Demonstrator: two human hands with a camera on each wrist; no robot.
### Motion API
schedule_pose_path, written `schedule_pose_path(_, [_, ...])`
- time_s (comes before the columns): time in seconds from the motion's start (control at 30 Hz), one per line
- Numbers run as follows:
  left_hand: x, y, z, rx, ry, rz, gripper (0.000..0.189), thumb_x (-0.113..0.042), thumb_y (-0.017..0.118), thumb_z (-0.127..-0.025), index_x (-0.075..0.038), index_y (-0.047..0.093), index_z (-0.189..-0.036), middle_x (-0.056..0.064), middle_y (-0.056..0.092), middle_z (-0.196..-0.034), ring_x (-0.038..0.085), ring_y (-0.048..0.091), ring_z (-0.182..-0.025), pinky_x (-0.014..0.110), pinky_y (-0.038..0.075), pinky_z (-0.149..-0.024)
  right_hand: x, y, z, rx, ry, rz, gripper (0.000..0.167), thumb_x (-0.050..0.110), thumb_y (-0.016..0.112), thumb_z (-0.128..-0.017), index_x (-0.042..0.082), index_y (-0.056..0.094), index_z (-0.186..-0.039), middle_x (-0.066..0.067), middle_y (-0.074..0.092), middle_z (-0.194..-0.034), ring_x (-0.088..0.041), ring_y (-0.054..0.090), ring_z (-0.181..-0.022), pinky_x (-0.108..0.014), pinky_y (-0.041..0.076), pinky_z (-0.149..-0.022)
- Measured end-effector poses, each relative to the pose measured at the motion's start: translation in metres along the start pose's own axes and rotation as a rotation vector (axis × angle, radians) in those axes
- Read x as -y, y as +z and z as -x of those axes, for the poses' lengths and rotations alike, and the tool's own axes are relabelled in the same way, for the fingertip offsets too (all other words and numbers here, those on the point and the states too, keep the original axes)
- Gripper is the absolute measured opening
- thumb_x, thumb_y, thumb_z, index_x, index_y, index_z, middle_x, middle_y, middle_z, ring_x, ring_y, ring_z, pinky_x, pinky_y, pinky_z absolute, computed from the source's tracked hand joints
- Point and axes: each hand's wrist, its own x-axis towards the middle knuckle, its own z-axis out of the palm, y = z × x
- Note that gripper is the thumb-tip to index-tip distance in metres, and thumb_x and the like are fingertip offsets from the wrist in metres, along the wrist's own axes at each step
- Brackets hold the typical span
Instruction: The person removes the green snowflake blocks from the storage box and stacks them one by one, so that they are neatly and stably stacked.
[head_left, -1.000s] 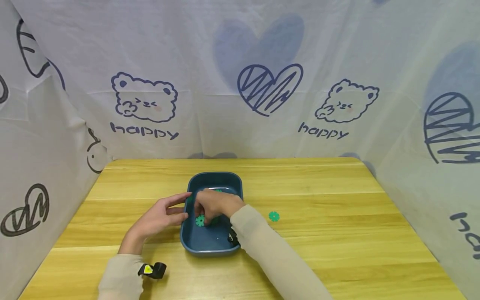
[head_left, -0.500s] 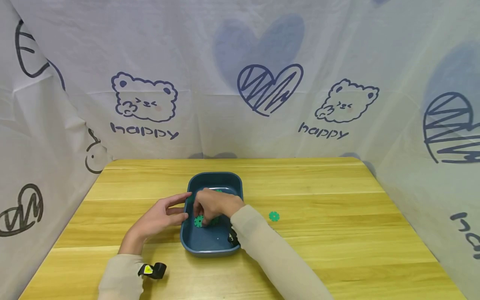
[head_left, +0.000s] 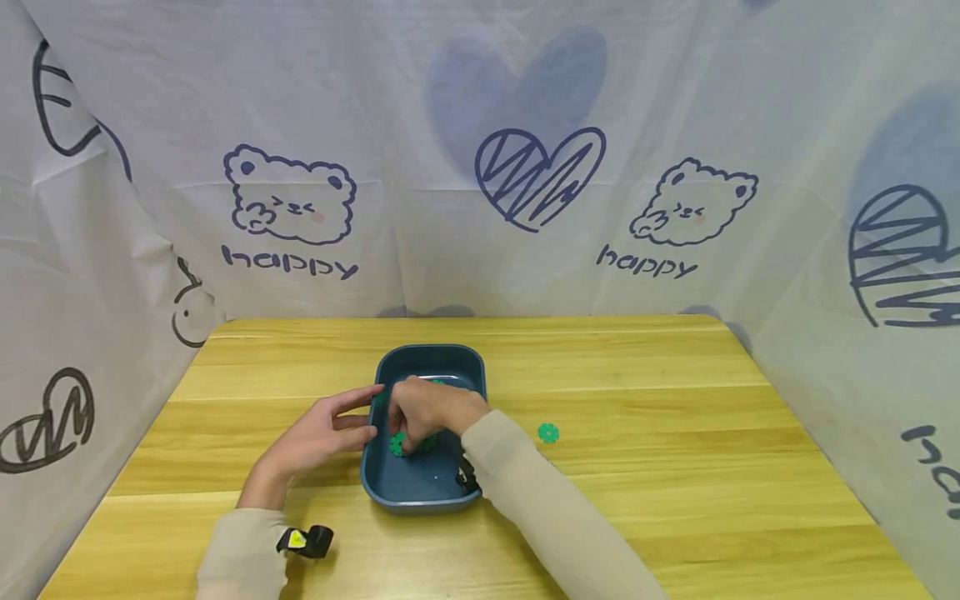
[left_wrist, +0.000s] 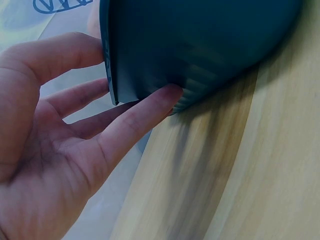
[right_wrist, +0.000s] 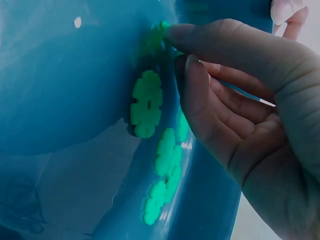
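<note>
The tray [head_left: 420, 492] is coloured dark blue, the discs [right_wrist: 141, 102] plain green. The table [head_left: 675, 400] is grained in yellow and brown. The sleeves [head_left: 243, 550] are coloured beige; a black camera [head_left: 320, 542] is marked with a yellow label [head_left: 297, 539]. The white cloth [head_left: 420, 100] is printed with navy bears [head_left: 292, 200], "happy" lettering [head_left: 291, 262], zigzag-filled hearts [head_left: 534, 187] and paler blue hearts [head_left: 517, 83].

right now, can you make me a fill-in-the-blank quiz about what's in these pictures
The hand reaching into the blue tray is the ____ one.
It pinches a disc coloured ____.
Loose discs seen outside the tray number ____.
The word printed below both bears is ____.

Missing words: right; green; one; happy.
</note>
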Motion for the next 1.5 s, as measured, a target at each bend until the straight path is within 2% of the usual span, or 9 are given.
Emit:
schedule_pose_path(0.3, [0.000, -0.001, 0.000, 0.005, -0.001, 0.004, 0.065, -0.014, 0.063, -0.103, -0.001, 0.033, -0.160, 0.029, 0.033, -0.164, 0.051, 0.048, -0.142, 0.033, 0.063, -0.094, 0.003, -0.004, 0.005, 0.009, -0.007, -0.033, 0.013, 0.010, 0.086, -0.083, 0.011, 0.080, -0.094, 0.005, 0.071, -0.078, -0.007, 0.063, -0.067, -0.017, 0.056, -0.060])
schedule_pose_path(0.6, [-0.001, -0.001, 0.000, 0.004, -0.004, -0.003, 0.066, -0.016, 0.064, -0.102, -0.002, 0.033, -0.160, 0.029, 0.032, -0.164, 0.051, 0.048, -0.142, 0.033, 0.063, -0.094, 0.004, -0.008, 0.010, 0.024, 0.011, -0.099, 0.018, 0.004, 0.081, -0.087, 0.008, 0.080, -0.104, 0.001, 0.071, -0.072, -0.009, 0.063, -0.059, -0.021, 0.058, -0.058])
schedule_pose_path(0.83, [-0.001, -0.001, 0.000, -0.002, -0.004, -0.008, 0.067, -0.014, 0.064, -0.102, -0.001, 0.033, -0.159, 0.028, 0.033, -0.164, 0.051, 0.049, -0.141, 0.034, 0.063, -0.094, 0.004, -0.020, 0.016, 0.007, -0.020, -0.103, 0.020, 0.012, 0.084, -0.086, 0.012, 0.081, -0.106, 0.003, 0.071, -0.075, -0.008, 0.062, -0.062, -0.019, 0.057, -0.059])
schedule_pose_path(1.07, [0.000, -0.001, 0.000, -0.005, -0.012, -0.001, 0.066, -0.012, 0.063, -0.102, -0.001, 0.033, -0.159, 0.028, 0.034, -0.164, 0.050, 0.048, -0.142, 0.034, 0.063, -0.095, -0.001, -0.032, 0.030, -0.044, -0.048, -0.125, 0.023, 0.011, 0.085, -0.085, 0.014, 0.082, -0.108, 0.005, 0.071, -0.079, -0.005, 0.063, -0.068, -0.018, 0.058, -0.063])
schedule_pose_path(1.5, [-0.003, 0.002, 0.001, -0.013, -0.023, -0.007, 0.066, -0.011, 0.063, -0.102, 0.000, 0.032, -0.159, 0.030, 0.033, -0.163, 0.052, 0.048, -0.142, 0.034, 0.063, -0.095, -0.024, -0.043, 0.064, -0.147, -0.043, -0.276, 0.028, 0.010, 0.086, -0.082, 0.007, 0.080, -0.110, 0.001, 0.073, -0.081, -0.010, 0.066, -0.072, -0.024, 0.062, -0.068])
